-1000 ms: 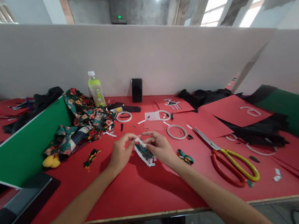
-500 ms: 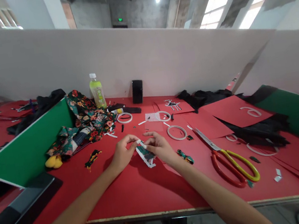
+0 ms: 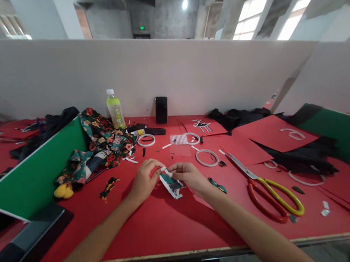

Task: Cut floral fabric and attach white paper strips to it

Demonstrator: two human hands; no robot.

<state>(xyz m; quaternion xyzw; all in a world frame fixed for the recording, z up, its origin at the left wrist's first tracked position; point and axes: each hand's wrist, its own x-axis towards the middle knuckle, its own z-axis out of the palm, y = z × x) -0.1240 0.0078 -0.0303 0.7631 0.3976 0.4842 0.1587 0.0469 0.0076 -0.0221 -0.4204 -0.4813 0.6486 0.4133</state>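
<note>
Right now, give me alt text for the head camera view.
A person's left hand and right hand pinch a small white-edged piece of green fabric over a red table. Large scissors lie to the right, crumpled floral cloth and a bottle to the left.

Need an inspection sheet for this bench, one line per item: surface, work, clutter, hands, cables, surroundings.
Surface: red tabletop, strewn with scraps.
Work: green patterned fabric piece, white strips along its edges.
Clutter: scissors lying right; floral fabric left; bottle and upright black phone at back.
Hands: left hand and right hand both pinch the fabric piece near its top.
Cables: nothing seen that is clearly one.
Surroundings: pale partition behind, green divider left.
</note>
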